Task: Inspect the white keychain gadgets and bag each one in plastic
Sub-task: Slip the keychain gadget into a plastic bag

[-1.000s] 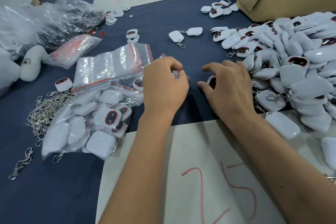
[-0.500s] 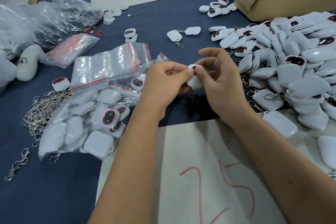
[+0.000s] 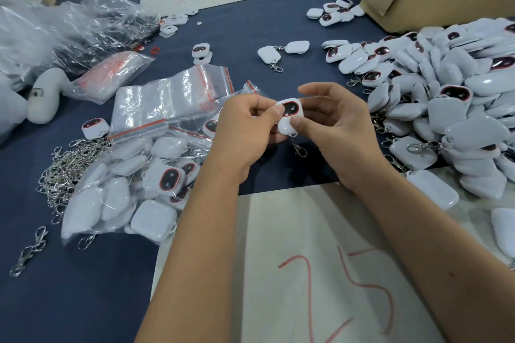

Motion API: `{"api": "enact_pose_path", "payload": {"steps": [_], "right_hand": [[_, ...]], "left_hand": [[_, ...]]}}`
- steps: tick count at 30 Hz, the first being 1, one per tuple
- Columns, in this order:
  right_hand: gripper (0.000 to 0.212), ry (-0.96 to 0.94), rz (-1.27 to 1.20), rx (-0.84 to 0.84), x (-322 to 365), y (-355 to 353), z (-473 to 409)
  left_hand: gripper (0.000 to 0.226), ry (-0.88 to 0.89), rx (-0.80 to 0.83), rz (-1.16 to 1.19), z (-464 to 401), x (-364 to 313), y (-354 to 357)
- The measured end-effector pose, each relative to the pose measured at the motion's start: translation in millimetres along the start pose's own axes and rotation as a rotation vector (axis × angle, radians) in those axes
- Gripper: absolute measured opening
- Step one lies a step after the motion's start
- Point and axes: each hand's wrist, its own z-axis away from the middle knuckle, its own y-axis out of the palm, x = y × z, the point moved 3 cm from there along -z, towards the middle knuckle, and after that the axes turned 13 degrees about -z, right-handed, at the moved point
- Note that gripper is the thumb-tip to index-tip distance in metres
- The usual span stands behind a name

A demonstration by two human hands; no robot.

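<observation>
Dark blue tabletop (image 3: 83, 301), evenly lit, cardboard box (image 3: 434, 5)

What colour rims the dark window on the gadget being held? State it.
Red-orange, around the black window of the white gadget; head view.

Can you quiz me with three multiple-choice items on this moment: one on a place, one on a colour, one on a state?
1. Where does the big pile of unbagged gadgets lie?
A. to the person's right
B. inside the cardboard box
C. on the numbered board

2. What colour is the number on the white board?
A. blue
B. red
C. black

3. How is the held gadget right now?
A. sealed in a bag
B. lying on the table
C. bare, pinched by both hands, dark window up

Key: 1 A, the heap spreads over the blue cloth on the right. 2 B, the strokes are red. 3 C, the left hand and right hand hold it above the table with its clasp dangling.
</observation>
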Motion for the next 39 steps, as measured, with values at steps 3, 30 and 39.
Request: {"api": "enact_pose_path", "payload": {"steps": [3, 30, 39], "right_hand": [[0.025, 0.026, -0.020, -0.013, -0.6, -0.5, -1.3], [0.019, -0.019, -0.219, 0.069, 2.4, 1.2, -2.5], [0.019, -0.042, -0.220, 0.054, 2.9, 1.1, -2.6]], "left_hand": [[0.013, -0.029, 0.001, 0.037, 0.5, 0.2, -1.4], [0.011, -0.035, 0.090, 0.239, 2.6, -2.1, -8.8], [0.021, 0.005, 0.138, 0.255, 3.3, -2.4, -7.2]]}}
